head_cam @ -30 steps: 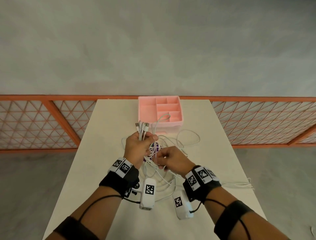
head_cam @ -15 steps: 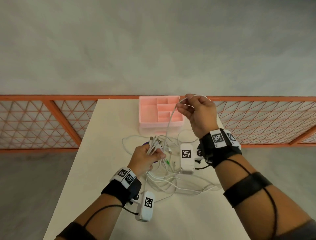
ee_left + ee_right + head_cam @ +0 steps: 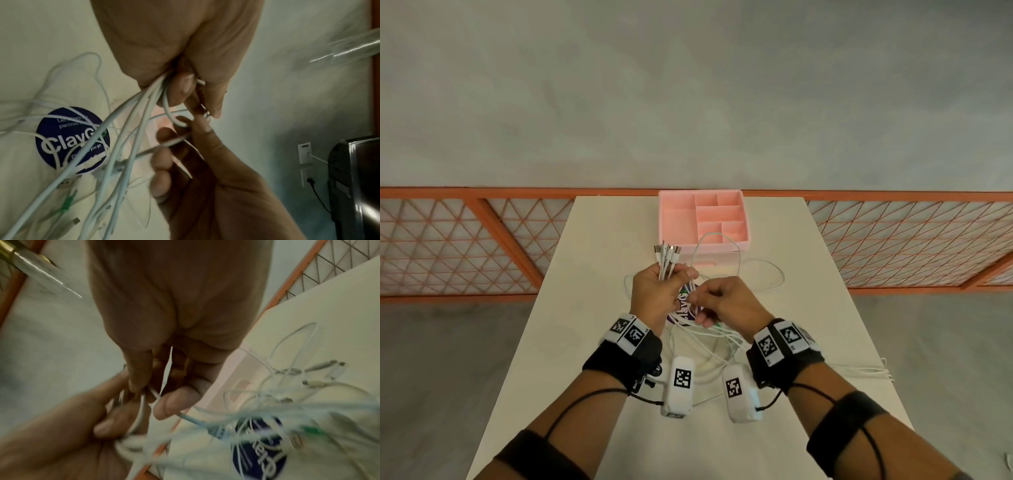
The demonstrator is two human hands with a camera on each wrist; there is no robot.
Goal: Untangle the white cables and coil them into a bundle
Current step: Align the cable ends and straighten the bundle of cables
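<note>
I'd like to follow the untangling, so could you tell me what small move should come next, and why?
Probably draw the right hand up and away, pulling its pinched strand clear: the left hand grips the plug ends, while the white cables below lie crossed on the table.

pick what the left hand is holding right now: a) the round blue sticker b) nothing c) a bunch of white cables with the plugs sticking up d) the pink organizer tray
c: in the head view the left hand grips a bunch of white cables, plug ends fanned above the fist.
</note>
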